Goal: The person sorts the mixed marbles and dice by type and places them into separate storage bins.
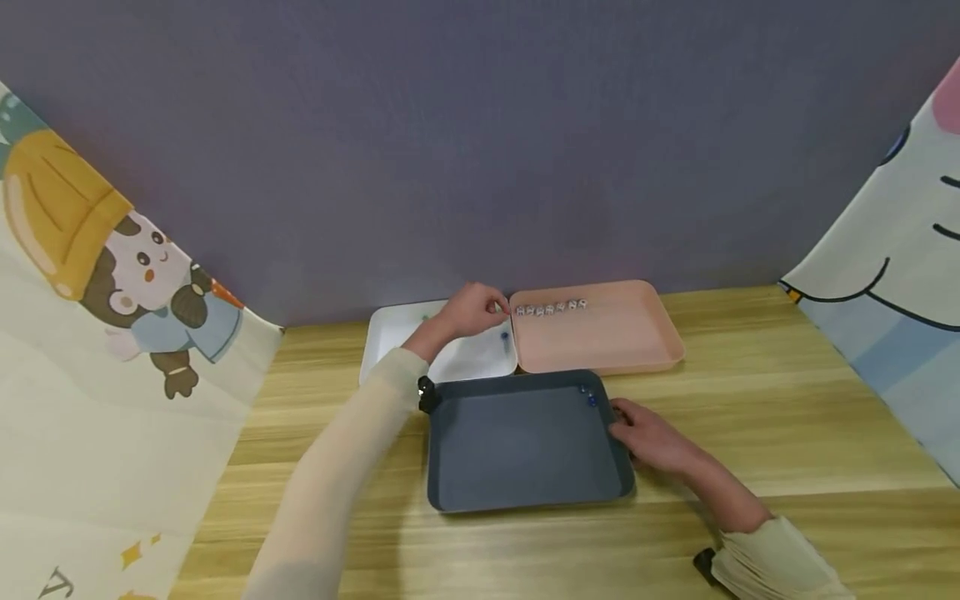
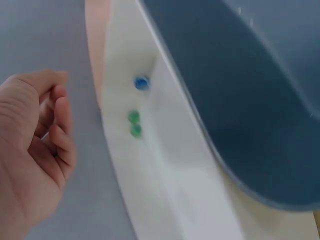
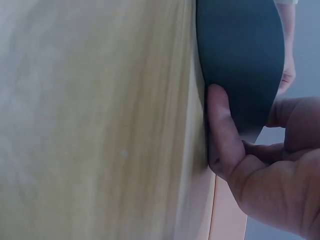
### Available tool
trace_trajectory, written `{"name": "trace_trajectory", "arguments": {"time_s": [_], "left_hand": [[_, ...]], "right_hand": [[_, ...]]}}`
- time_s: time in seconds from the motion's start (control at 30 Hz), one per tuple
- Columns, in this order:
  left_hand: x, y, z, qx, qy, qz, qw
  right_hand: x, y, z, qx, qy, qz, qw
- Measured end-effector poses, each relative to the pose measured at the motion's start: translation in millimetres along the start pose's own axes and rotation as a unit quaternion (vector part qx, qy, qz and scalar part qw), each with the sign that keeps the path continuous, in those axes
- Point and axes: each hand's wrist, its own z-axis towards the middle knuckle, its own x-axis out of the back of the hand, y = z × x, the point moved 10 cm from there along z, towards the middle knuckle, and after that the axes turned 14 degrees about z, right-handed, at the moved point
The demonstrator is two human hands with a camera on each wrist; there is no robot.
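My left hand (image 1: 474,308) hovers over the right rear part of the white tray (image 1: 378,342), beside the pink tray. Its thumb and fingers curl towards each other; I cannot tell if something small sits between the tips. A row of small whitish marbles (image 1: 550,309) lies along the back of the pink tray (image 1: 622,333). In the white tray are a blue marble (image 2: 142,82) and two green marbles (image 2: 134,123). My right hand (image 1: 654,435) grips the right wall of the dark grey tray (image 1: 525,450), with blue marbles (image 1: 590,399) in that tray's far right corner.
The three trays stand close together on a wooden table (image 1: 750,400). A grey-purple panel (image 1: 480,150) rises behind them. Printed cloth with cartoon figures covers the left side (image 1: 112,333) and right side (image 1: 900,292).
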Motion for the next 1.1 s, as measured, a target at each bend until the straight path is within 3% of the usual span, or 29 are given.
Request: {"name": "trace_trajectory", "arguments": {"time_s": [0.13,0.3,0.47,0.6,0.77,0.93,1.1], "left_hand": [[-3.3,47.3,-11.0,-0.064,-0.030,0.049,0.9963],[-13.2,113.5,-23.4,-0.135,-0.070,0.106,0.9826],[-21.9,154.1,-27.9,-0.173,-0.071,0.172,0.9671],[-29.9,169.5,-29.9,-0.182,-0.074,0.182,0.9634],[-36.9,175.4,-27.2,-0.169,-0.063,0.161,0.9702],[-40.3,175.3,-23.1,-0.139,-0.039,0.138,0.9800],[-53.3,169.4,-24.4,-0.091,-0.049,0.129,0.9862]], "right_hand": [[-1,0,1.1,-0.005,0.003,-0.001,1.0000],[-2,-1,0.2,-0.014,0.007,-0.018,0.9997],[-2,-1,0.0,-0.016,0.008,-0.031,0.9994],[-1,1,0.1,-0.025,0.001,-0.023,0.9994],[1,5,0.7,-0.036,0.001,-0.012,0.9993],[3,5,0.8,-0.037,0.000,-0.009,0.9993],[2,4,-1.0,-0.040,-0.006,0.001,0.9992]]}}
